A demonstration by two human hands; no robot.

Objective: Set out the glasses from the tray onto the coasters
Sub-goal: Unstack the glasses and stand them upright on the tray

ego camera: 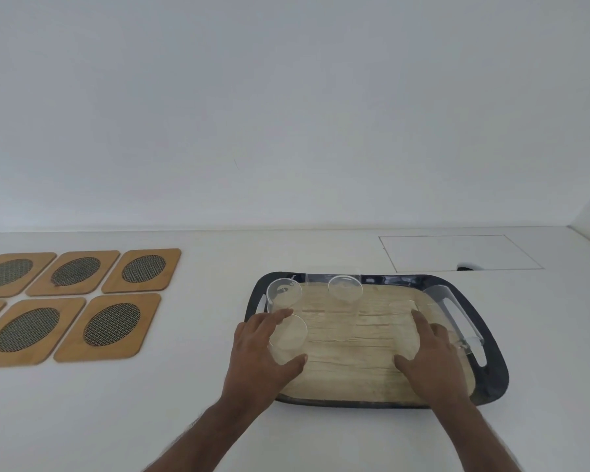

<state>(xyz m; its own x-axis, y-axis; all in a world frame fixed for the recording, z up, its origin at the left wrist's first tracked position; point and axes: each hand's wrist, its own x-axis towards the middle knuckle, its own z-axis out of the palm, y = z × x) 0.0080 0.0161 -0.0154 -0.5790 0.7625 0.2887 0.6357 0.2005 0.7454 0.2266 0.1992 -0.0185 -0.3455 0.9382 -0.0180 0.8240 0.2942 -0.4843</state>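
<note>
A dark-rimmed tray (491,362) with a tan woven mat sits on the white table at centre right. Several clear glasses stand on it. My left hand (258,356) wraps finger and thumb around the near-left glass (290,337). Around the near-right glass (404,330) my right hand (435,359) is curled the same way. Other glasses stand at the back left (284,294), back centre (345,288) and right edge (448,310). Several wooden coasters with dark mesh ovals lie in two rows at the left, the nearest (111,327) about a hand's width from the tray; no glass stands on them.
A white wall rises behind the table. A rectangular flush panel (457,252) with a small dark cable hole (469,267) is set into the tabletop behind the tray. White tabletop lies between coasters and tray.
</note>
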